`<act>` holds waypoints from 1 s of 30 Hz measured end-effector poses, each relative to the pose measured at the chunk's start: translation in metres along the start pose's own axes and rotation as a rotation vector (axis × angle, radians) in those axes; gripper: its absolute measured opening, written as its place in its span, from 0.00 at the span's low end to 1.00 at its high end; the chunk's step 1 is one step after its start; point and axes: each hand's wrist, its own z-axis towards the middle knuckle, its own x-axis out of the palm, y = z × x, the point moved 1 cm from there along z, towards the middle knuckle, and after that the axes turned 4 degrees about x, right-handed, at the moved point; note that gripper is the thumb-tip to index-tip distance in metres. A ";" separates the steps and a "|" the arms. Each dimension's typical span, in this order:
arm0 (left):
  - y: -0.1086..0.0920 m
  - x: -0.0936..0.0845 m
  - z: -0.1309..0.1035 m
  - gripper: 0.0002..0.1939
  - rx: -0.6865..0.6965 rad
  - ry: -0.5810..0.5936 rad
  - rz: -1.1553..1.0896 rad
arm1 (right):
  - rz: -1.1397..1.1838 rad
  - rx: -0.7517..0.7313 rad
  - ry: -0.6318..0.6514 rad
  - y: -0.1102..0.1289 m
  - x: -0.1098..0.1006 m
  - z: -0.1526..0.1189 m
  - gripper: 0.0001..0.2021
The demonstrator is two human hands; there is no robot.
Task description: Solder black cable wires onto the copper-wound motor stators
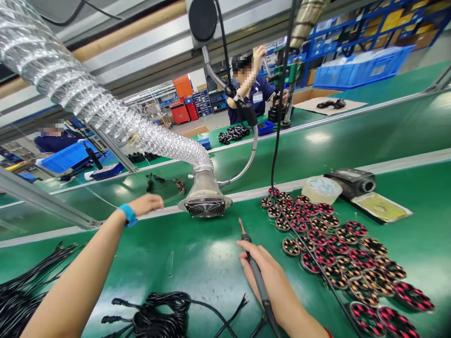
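My right hand (269,277) is closed around the dark handle of a soldering iron (256,270), whose tip points up and away over the green bench. My left hand (150,204) reaches across the bench's back ledge, left of the fume extractor hood (206,199). Its fingers are curled together, and whatever they may hold is hidden. Just beyond that hand, thin black wires with small wound rings (181,187) lie on the far green surface. Right of the iron lie many ring-shaped motor stators (327,256), with copper-coloured or red windings.
Black cables (162,312) lie coiled at the front, with another bundle (21,286) at left. A hanging black cord (276,155) crosses the stators. Behind them sit a round translucent container (321,189) and a dark holder with a yellow pad (382,206). A co-worker (255,96) works opposite.
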 end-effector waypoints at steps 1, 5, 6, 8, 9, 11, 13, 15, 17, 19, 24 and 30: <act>-0.008 0.021 -0.004 0.27 0.045 0.102 -0.031 | 0.006 0.000 -0.007 0.001 0.000 0.000 0.15; -0.041 0.089 -0.032 0.27 0.193 0.392 -0.126 | 0.057 0.015 -0.004 0.008 -0.002 0.001 0.14; -0.051 0.101 -0.039 0.27 0.221 0.428 -0.143 | 0.073 0.017 0.011 0.010 -0.002 0.001 0.14; -0.074 0.119 -0.048 0.26 0.276 0.457 -0.172 | 0.103 0.036 0.049 0.012 -0.003 0.000 0.14; -0.086 0.126 -0.050 0.25 0.301 0.453 -0.186 | 0.127 0.046 0.069 0.013 -0.003 0.000 0.14; -0.110 0.138 -0.049 0.23 0.350 0.435 -0.216 | 0.178 0.061 0.118 0.012 -0.002 0.000 0.15; -0.133 0.147 -0.045 0.22 0.402 0.423 -0.249 | 0.210 0.097 0.158 0.010 -0.001 0.000 0.18; -0.151 0.152 -0.040 0.21 0.451 0.411 -0.286 | 0.236 0.115 0.210 0.009 0.001 -0.001 0.21; -0.163 0.154 -0.035 0.21 0.484 0.392 -0.328 | 0.258 0.085 0.248 0.008 0.001 -0.001 0.22; -0.171 0.152 -0.031 0.22 0.498 0.390 -0.378 | 0.282 0.030 0.255 0.008 0.001 -0.001 0.21; -0.173 0.135 -0.033 0.23 0.441 0.452 -0.452 | 0.376 -0.006 0.230 0.012 -0.001 -0.001 0.19; -0.118 0.109 -0.062 0.16 0.247 0.347 -0.143 | 0.306 0.049 0.184 0.020 -0.006 -0.003 0.17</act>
